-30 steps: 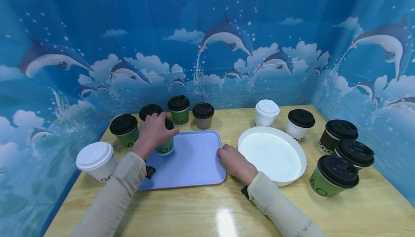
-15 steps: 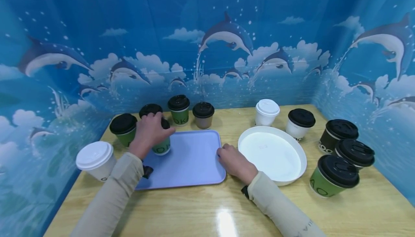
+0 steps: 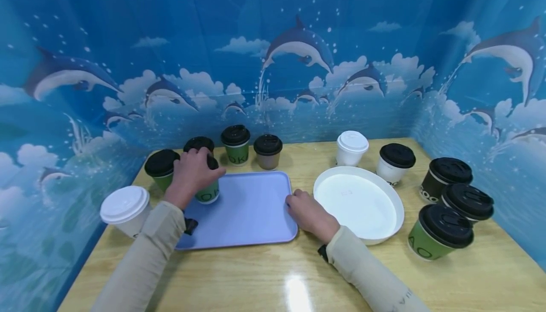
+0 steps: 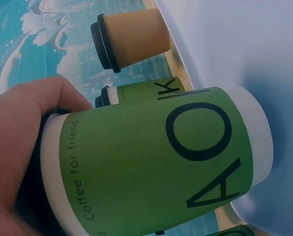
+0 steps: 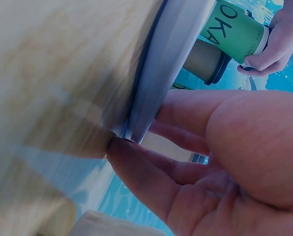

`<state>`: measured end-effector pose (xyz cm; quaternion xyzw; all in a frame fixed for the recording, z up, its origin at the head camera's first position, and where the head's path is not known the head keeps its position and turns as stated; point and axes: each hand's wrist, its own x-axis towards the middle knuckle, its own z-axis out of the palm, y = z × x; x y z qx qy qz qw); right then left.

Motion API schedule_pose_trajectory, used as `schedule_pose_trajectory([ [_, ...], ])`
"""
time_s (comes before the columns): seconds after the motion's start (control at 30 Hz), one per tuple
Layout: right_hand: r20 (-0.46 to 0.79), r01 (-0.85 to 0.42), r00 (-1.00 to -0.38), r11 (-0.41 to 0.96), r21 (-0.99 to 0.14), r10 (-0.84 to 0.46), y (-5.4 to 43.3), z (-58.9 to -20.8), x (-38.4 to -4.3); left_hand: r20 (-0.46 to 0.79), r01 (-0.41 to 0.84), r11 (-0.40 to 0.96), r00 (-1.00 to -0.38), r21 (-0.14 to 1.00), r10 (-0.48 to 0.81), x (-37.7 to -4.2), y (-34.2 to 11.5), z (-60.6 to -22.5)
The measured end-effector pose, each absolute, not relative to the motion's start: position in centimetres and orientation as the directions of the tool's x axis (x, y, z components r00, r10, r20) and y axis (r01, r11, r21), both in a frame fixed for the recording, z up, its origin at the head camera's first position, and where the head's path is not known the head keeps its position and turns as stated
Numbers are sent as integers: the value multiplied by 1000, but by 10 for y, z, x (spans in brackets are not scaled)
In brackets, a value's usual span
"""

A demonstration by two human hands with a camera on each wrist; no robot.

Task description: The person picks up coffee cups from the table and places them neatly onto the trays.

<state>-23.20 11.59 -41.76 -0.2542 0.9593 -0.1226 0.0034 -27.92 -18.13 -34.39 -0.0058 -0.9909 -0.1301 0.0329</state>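
Note:
My left hand (image 3: 193,175) grips a green paper coffee cup (image 4: 151,157) by its black lid, over the left part of a lavender tray (image 3: 256,207). The cup stands upright in the head view; whether its base touches the tray I cannot tell. My fingers hide most of the lid. At the tray's right edge, my right hand (image 3: 310,215) holds the rim between thumb and fingers, as the right wrist view shows. Behind the left hand are two black-lidded cups, one green cup (image 3: 162,167) and one largely covered cup (image 3: 199,144).
Along the back stand a green cup (image 3: 236,153) and a brown cup (image 3: 268,153). A white-lidded cup (image 3: 125,212) is at left. On the right are a round white tray (image 3: 401,207), a white cup (image 3: 351,148) and several black-lidded cups (image 3: 439,236). A dolphin-print curtain (image 3: 273,41) encloses the table.
My left hand has shifted the green cup a little to the left over the tray. The right hand stays at the tray's right edge.

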Motion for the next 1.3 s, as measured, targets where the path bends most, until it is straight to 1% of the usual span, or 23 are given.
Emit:
schedule_pose_trajectory([
  [1.07, 82, -501, -864, 835, -229, -496, 116, -420, -233, 95, -14, 964, -995, 265, -40, -286, -186, -353],
  [1.3, 60, -490, -869, 841, -229, -490, 116, -422, -235, 97, -19, 961, -994, 276, -47, -287, -187, -355],
])
